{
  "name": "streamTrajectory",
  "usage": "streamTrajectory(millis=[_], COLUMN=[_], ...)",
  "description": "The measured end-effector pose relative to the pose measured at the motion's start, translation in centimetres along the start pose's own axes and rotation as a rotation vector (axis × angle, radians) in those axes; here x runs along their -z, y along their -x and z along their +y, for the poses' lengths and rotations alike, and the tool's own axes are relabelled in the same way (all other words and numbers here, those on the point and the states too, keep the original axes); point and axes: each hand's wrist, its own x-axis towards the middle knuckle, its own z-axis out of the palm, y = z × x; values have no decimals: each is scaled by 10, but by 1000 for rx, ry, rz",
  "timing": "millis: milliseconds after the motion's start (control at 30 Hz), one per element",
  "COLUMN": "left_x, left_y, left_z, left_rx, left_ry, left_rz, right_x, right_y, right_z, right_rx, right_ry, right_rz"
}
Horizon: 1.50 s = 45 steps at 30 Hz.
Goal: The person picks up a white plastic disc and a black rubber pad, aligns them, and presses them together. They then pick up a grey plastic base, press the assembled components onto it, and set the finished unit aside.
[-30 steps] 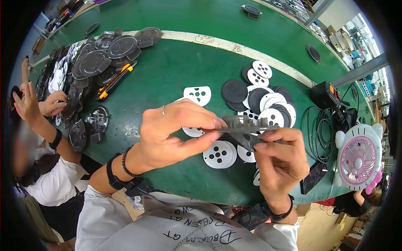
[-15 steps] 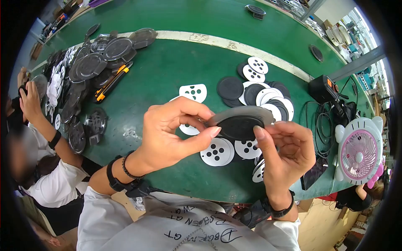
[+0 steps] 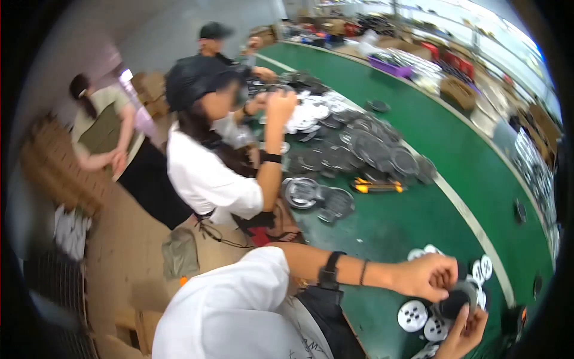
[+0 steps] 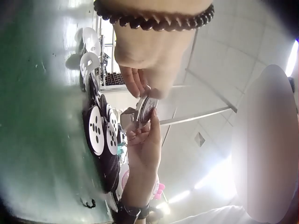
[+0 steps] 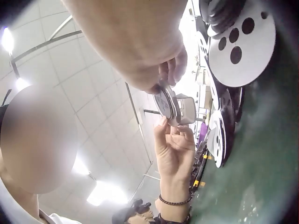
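Observation:
A round dark plastic part (image 3: 457, 301) is held between both hands above the table at the lower right of the head view. The left hand (image 3: 426, 276) pinches its upper edge between thumb and fingers; the right hand (image 3: 465, 335) pinches the lower right edge. In the left wrist view the part (image 4: 146, 110) stands tilted between the left hand (image 4: 148, 60) and the right hand (image 4: 144, 151). The right wrist view shows its round face and a boxy piece (image 5: 186, 110) projecting behind, with the right hand (image 5: 140, 51) above and the left hand (image 5: 175, 151) below.
White discs with holes (image 3: 412, 315) lie below and around the hands. A heap of dark round parts (image 3: 371, 146) and an orange-black cutter (image 3: 378, 186) lie farther left on the green table (image 3: 382, 227). Another person (image 3: 209, 149) works beside it; others are farther back.
The head view has swung left, bringing in the neighbouring person and more of the room. Both hands still hold the round part, which now appears at the lower right.

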Motion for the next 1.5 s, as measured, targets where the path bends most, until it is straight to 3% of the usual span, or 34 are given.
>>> streamTrajectory(millis=[33,133,267,300,333,400,467,500,533,600,633,733,800,867,900,1033,1167,1267,1500], left_x=[-3,-2,2,9,16,32,53,65,68,62,54,41,34,29,25,14,5,1,-4], left_y=[3,2,-11,-26,-43,-87,-131,-139,-130,-106,-94,-62,-53,-48,-44,-28,-22,-16,-14], left_z=[5,3,13,14,14,9,-8,-13,-17,-30,-35,-31,-27,-22,-19,-6,-10,-3,-5], left_rx=[8,-8,59,48,37,-27,38,108,101,245,218,174,90,15,-56,-116,-109,-87,-131], left_ry=[20,27,73,56,39,168,388,281,282,-44,-61,-93,-46,-119,-191,-340,-360,-337,-391], left_rz=[-42,-44,-35,22,82,244,393,347,346,341,334,290,258,248,240,182,124,42,64], right_x=[8,2,20,11,15,27,38,42,44,44,41,56,55,51,53,60,75,76,72], right_y=[4,2,-3,-4,-8,-10,-17,-20,-21,-21,-17,-22,-21,-22,-23,-27,-35,-37,-37], right_z=[0,1,12,-5,-6,-12,16,14,8,-4,-8,12,6,-9,-6,5,15,19,8], right_rx=[27,89,-14,128,143,-22,93,216,223,382,345,195,262,67,189,115,78,98,210], right_ry=[158,56,198,161,121,418,464,686,688,993,1063,872,984,738,724,579,525,527,584], right_rz=[-33,-39,-47,-7,-19,-60,-130,-170,-168,-189,-98,-200,-179,-124,-87,35,3,18,167])
